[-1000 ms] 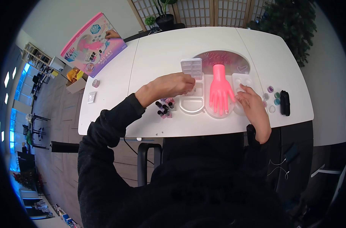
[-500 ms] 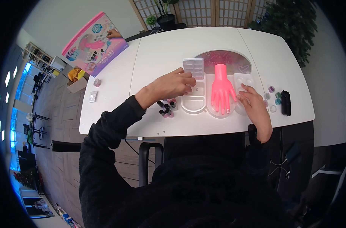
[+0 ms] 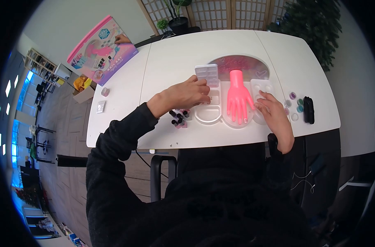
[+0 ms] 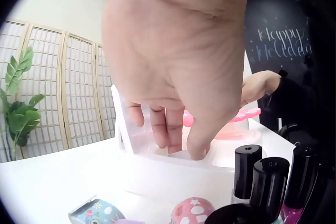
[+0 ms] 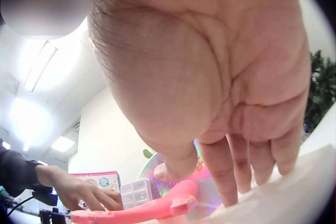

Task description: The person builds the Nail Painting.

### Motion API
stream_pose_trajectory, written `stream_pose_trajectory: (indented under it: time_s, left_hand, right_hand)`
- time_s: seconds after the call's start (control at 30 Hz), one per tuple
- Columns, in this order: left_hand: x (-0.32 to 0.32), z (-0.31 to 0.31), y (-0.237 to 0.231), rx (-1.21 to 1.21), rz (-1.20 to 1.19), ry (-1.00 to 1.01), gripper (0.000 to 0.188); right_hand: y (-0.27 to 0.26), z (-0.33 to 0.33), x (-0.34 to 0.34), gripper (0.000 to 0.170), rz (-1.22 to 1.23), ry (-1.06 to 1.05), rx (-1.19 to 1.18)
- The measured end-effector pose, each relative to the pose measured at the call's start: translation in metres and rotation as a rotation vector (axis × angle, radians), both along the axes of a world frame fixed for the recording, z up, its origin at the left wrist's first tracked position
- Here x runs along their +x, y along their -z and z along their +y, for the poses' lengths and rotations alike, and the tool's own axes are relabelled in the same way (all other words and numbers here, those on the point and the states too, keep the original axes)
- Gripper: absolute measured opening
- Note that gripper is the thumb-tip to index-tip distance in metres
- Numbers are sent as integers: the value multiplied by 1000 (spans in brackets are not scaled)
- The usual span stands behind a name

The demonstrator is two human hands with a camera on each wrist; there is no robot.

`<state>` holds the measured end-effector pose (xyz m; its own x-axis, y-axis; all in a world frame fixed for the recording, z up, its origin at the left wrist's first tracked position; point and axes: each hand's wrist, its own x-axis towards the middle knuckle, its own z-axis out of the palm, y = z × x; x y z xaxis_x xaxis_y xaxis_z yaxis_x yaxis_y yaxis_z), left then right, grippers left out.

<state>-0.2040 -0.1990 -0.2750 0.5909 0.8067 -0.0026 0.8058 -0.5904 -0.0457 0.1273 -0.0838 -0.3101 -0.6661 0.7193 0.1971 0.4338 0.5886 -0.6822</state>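
Left hand [image 3: 186, 93] held fingers-down in white tray [image 3: 208, 114]; any pinch can't be told. Right hand [image 3: 274, 116] held loosely spread beside pink model hand [image 3: 238, 98].

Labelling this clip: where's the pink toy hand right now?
Head view: the pink toy hand sits right of centre on the white tray, between the left hand and right hand, in front of the rounded panel.

White table [image 3: 171, 53], tray [image 3: 208, 114], polish bottles [image 3: 180, 116], black case [image 3: 309, 110]
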Motion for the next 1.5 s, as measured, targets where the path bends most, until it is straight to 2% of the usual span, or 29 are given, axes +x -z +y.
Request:
stream_pose_trajectory:
  time_s: [0.1, 0.2, 0.33, 0.43, 0.5, 0.6, 0.7, 0.83, 0.9, 0.93, 0.97, 1.07, 1.2, 1.43, 1.5]
  left_hand:
    - [-4, 0, -2, -108, -73, -40, 11]
    - [-6, -5, 0, -90, -210, -48, 9]
    - [-4, -3, 0, -64, -185, -39, 10]
    - [-7, 3, 4, -51, -260, -25, 9]
    - [-5, 3, 3, -18, -446, -98, 8]
    - [-4, 1, 6, 12, -395, -202, 9]
    - [-4, -1, 5, 100, -262, -130, 10]
    - [-6, -8, -12, 164, -243, -177, 10]
    - [-12, -13, -21, 110, -313, -387, 9]
    - [-21, -15, -22, 43, -304, -460, 14]
    - [-27, -21, -22, 44, -303, -460, 14]
    - [-41, -37, -18, -228, -268, -656, 26]
    - [-55, -48, 8, -292, -395, -647, 27]
    - [-61, -40, 20, -131, -382, -674, 28]
    - [-71, -32, 31, -159, -377, -595, 27]
  right_hand:
    - [3, 2, 1, 28, -6, -20, 5]
    - [4, 1, 0, 28, -13, -8, 45]
    - [0, -1, -2, 30, -4, 10, -7]
    - [0, -2, -2, 30, -3, 16, -16]
    - [0, -1, -1, 29, -4, 15, -8]
    - [2, 0, 1, 28, 6, -7, 12]
    - [2, 2, 2, 25, 9, -23, 52]
    - [-3, -1, 1, 24, -4, -22, 20]
    - [-3, -1, 1, 24, -4, -14, 11]
    - [-2, -1, 1, 25, -1, -18, 13]
    - [-2, 0, 1, 25, 4, -20, 16]
    - [-1, 0, 1, 27, 5, -12, 14]
    - [-2, -1, -1, 28, 11, -3, 9]
    - [0, 1, 1, 25, -2, -18, -1]
    - [-1, 1, 1, 24, 0, -20, -7]
